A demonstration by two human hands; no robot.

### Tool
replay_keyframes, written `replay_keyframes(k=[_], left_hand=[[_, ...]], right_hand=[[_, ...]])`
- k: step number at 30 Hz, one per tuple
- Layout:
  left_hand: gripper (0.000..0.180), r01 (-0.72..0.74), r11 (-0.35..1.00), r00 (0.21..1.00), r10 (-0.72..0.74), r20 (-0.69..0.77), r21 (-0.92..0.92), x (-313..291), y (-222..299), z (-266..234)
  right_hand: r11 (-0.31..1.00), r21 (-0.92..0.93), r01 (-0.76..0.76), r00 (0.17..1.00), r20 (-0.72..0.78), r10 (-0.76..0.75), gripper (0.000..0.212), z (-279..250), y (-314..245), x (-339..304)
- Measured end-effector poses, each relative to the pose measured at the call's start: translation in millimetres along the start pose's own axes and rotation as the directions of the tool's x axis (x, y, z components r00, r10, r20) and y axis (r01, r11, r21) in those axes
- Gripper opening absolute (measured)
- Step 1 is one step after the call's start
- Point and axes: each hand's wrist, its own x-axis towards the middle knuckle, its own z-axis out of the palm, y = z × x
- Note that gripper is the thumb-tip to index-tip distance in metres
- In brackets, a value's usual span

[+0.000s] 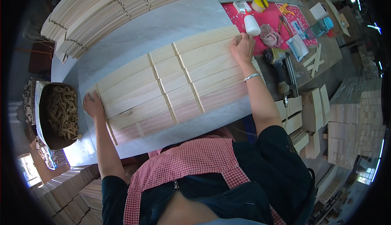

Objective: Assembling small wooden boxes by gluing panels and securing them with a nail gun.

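Head view: left hand [93,104] and right hand [243,48] touch opposite ends of grooved pale boards [173,78] on the grey table [171,25], fingers bent, actual grip undeterminable.

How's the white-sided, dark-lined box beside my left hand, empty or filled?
Filled, at least partly: pale, narrow wooden strips lie heaped inside the box; its bottom is hidden.

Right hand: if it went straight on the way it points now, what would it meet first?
Most likely the white bottle with a red tip, just beyond the right hand; how much gap lies between them is unclear from above.
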Motion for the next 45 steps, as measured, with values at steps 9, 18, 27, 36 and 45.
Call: replay_keyframes(k=[9,18,27,36,45], left_hand=[[0.056,-0.009,1.0,1.0,0.009,0.01,-0.009,0,3,-4],[0.056,0.013,0.999,0.999,-0.012,0.043,-0.032,2,3,-8],[0.055,-0.054,0.993,0.998,0.056,-0.019,0.105,-12,32,-14],[0.092,-0.823,0.471,0.441,0.882,0.163,-0.319,-168,248,-67],[0.112,-0.791,0.499,0.359,0.848,0.391,-0.355,-203,216,-86]], right_hand=[[1.0,-0.004,-0.01,1.0,-0.003,0.01,0.033,4,3,0],[1.0,-0.008,-0.03,0.999,0.02,0.03,0.033,3,-1,2],[0.968,-0.086,0.238,0.937,-0.244,-0.252,0.048,-80,54,-38],[0.977,-0.212,0.024,0.999,0.025,-0.019,0.039,-145,147,-99],[0.975,0.149,0.163,0.985,-0.081,-0.152,0.028,-89,95,-84]])
